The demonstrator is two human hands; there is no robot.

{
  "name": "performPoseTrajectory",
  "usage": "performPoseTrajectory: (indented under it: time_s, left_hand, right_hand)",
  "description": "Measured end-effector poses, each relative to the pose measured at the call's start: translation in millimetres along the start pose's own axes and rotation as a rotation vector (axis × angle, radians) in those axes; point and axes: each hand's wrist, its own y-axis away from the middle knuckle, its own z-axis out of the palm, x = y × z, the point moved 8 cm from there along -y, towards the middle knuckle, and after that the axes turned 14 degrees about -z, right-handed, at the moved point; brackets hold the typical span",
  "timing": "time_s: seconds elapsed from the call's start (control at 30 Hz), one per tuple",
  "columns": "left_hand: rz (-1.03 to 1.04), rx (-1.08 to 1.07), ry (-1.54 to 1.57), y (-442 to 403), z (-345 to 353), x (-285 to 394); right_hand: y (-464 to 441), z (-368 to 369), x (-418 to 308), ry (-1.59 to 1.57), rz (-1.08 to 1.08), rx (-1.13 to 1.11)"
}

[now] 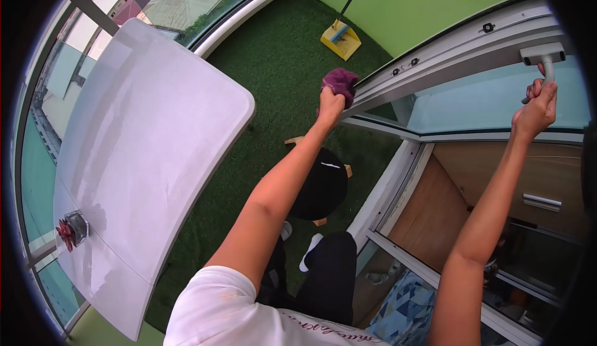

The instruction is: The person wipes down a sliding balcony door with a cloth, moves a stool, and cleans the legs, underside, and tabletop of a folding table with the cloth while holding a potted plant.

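My left hand (331,105) is closed round a bunched purple cloth (340,83), which is at the lower end of the white window frame (379,91). At the upper right, my right hand (536,108) grips the handle of a grey-white squeegee-like tool (543,54). Its wide head lies against or close to the upper part of the same frame; contact is hard to tell. Below the frame is a bluish glass pane (485,102).
A white table (155,128) with a small red plant (67,233) stands on the left. A black round stool (320,184) is below my left arm. A yellow dustpan (341,40) rests on green turf (273,54). Glass railing (46,128) borders the left.
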Motion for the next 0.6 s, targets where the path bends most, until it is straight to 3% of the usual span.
performPoseTrajectory:
  time_s: [0.03,0.1,0.17,0.2,0.27,0.33,0.37,0.4,0.47,0.6]
  left_hand:
    - [0.134,-0.096,-0.031,-1.2,26.2,1.2]
    - [0.513,-0.091,-0.094,12.7,72.5,34.4]
    - [0.617,-0.011,-0.171,24.9,104.8,40.1]
    - [0.601,-0.003,-0.174,26.6,107.2,34.9]
    - [0.527,-0.062,0.124,26.1,99.8,20.3]
    - [0.561,0.026,0.003,19.0,90.1,-12.2]
    - [0.602,0.113,-0.107,16.6,83.0,-29.4]
    - [0.580,0.050,-0.224,8.1,78.6,-44.2]
    - [0.609,-0.002,-0.288,2.2,72.6,-62.3]
    - [0.563,0.022,-0.362,1.5,65.5,-73.9]
  right_hand:
    - [-0.1,-1.2,2.2,0.005,-0.006,0.002]
    - [0.4,-1.2,1.2,-0.015,-0.037,0.001]
    - [-0.8,-7.0,5.7,-0.019,-0.061,0.027]
    - [-6.2,-11.2,18.9,-0.019,-0.049,0.014]
    - [-29.8,-36.5,47.0,-0.079,-0.186,0.002]
    - [-67.3,-74.5,98.8,-0.118,-0.222,-0.110]
    - [-64.8,-73.6,93.1,-0.098,-0.222,-0.086]
    - [-46.6,-56.4,65.7,-0.053,-0.215,-0.044]
    - [-10.4,-23.1,12.9,0.043,-0.204,-0.002]
    - [9.3,-2.8,-17.4,0.117,-0.194,0.014]
